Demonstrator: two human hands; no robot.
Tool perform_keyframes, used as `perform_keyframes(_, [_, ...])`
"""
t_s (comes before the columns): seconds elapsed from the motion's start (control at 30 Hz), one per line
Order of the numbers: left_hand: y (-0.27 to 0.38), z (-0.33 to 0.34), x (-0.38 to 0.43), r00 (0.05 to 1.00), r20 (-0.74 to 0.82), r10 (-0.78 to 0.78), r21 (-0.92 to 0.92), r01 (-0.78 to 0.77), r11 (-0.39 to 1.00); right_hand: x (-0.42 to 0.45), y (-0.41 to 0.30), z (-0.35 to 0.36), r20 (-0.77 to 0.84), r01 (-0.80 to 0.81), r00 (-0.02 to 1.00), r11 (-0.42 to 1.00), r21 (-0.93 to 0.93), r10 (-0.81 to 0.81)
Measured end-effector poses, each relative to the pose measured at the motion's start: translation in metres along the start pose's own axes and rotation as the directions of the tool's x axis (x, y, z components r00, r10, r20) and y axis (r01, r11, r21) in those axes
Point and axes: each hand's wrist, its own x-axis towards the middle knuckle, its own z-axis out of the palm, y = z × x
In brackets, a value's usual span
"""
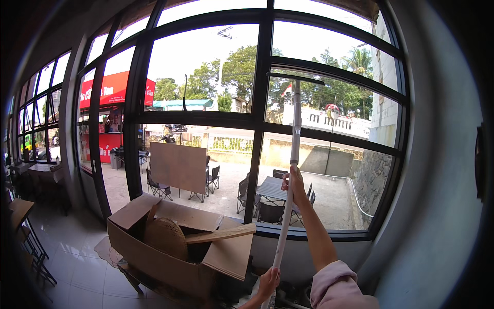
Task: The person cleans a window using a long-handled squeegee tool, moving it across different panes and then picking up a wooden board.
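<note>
My left hand (269,282) grips the lower part of a long white telescopic pole (285,228). Higher up, just below the pole's dark collar, my right hand (296,185) is closed around it, with some fingers curled loosely. A wide window squeegee (296,78) tops the pole and lies across the upper part of a right-hand pane, just under a black crossbar of the window frame (332,68). Whether its blade touches the glass I cannot tell. The pole leans slightly, its top to the right.
An open cardboard box (154,251) stands left of the pole, holding a round woven item (166,237) and a wooden board (222,234). A wall (436,174) closes the right side. High tables (21,210) stand at far left. Outside are folding chairs and a slatted table (272,188).
</note>
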Motion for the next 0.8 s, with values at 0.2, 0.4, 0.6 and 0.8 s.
perform_keyframes(0.2, [0.028,-0.035,0.042,0.997,0.019,0.072,0.136,-0.074,0.988,-0.004,0.023,0.034,-0.101,0.155,0.969,0.876,-0.457,-0.225])
perform_keyframes(0.4, [0.032,-0.017,0.09,0.981,0.033,0.193,0.098,-0.196,0.976,0.042,0.002,0.026,-0.124,0.186,0.951,0.844,-0.504,-0.283])
perform_keyframes(0.6, [0.049,0.0,0.117,0.989,0.117,0.085,0.07,-0.094,0.993,0.071,0.004,0.006,-0.096,0.204,0.952,0.836,-0.509,-0.291])
perform_keyframes(0.8, [0.045,0.011,0.174,0.962,0.271,-0.024,-0.265,0.098,0.959,0.08,0.014,-0.007,-0.094,0.195,0.952,0.815,-0.546,-0.29])
